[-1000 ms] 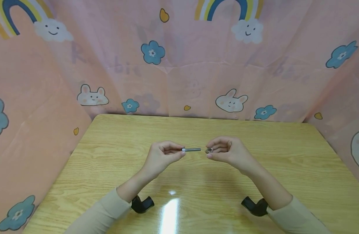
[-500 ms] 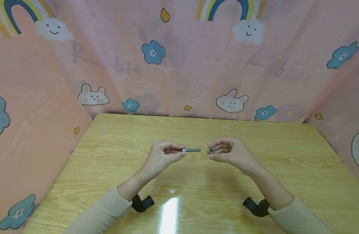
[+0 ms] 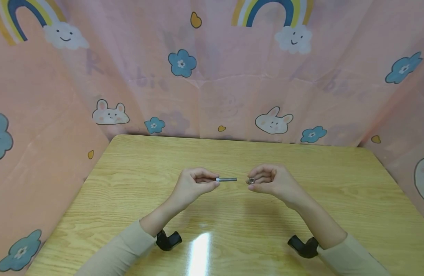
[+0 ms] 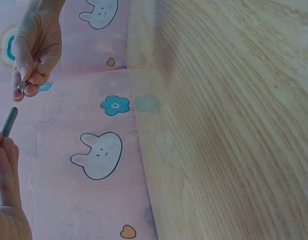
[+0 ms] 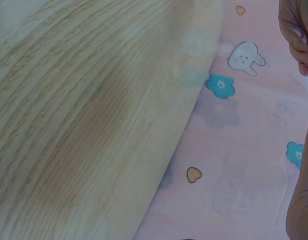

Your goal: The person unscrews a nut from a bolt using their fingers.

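In the head view, my left hand [image 3: 195,184] pinches a bolt [image 3: 227,179] by its head end, with the shank pointing right. Threads show on the bolt [image 4: 11,121] in the left wrist view. Facing it, my right hand [image 3: 275,182] holds a small metal nut [image 3: 251,180] between thumb and fingertips. A short gap separates the bolt's tip from the nut. Both hands are raised over the middle of the table. The right wrist view catches part of the right hand [image 5: 301,200] at its edge; the nut is out of that frame.
A wood-grain table [image 3: 146,153] lies below the hands, with a bright light reflection near its front. A pink patterned cloth [image 3: 212,96] hangs behind and at the sides. Black curved pieces [image 3: 168,240] sit at both wrists, beside the beige sleeves.
My right hand has drifted slightly right with the nut, widening the gap to the bolt. The nut has turned a little in its fingers. My left hand is nearly still.
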`<state>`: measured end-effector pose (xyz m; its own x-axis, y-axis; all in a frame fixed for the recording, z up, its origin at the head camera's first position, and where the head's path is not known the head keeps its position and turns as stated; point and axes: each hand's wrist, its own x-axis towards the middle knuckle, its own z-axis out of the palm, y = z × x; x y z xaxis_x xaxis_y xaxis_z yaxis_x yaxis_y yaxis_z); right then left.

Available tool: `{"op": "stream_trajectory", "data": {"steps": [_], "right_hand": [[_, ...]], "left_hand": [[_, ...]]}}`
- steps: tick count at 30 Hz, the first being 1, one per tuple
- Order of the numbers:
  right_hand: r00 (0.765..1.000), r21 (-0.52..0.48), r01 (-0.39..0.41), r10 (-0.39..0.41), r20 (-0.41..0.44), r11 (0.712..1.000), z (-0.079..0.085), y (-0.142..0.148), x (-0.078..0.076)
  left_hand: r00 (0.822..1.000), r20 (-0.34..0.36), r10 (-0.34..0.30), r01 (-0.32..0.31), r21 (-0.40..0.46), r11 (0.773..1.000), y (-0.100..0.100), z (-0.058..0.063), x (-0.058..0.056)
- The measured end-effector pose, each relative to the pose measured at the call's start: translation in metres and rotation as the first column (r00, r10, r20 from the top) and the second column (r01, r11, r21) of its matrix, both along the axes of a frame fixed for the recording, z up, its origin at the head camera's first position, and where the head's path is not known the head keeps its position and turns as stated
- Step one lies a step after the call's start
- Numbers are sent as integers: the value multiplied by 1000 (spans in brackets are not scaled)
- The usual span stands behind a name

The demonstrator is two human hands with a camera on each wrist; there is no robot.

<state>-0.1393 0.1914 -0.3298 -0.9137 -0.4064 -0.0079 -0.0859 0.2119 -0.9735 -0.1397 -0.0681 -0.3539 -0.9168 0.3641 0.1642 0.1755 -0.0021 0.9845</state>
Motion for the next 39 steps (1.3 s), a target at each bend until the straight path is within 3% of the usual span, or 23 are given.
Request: {"op": "stream_trajectory", "data": {"steps": [14,27,39], "right_hand": [[1000,5,9,-9,11,1000,-10,5,-4],[999,14,15,-16,38,1000,-24,9,-10],[996,20,21,-23,87,1000,-38,7,-13]], "left_hand": [[999,41,-23,23,-15,1000,2,-7,-6],[1000,20,-23,24,-66,998,1,-17,-13],[997,63,-37,43,-92,995,2,-30,-19]]}}
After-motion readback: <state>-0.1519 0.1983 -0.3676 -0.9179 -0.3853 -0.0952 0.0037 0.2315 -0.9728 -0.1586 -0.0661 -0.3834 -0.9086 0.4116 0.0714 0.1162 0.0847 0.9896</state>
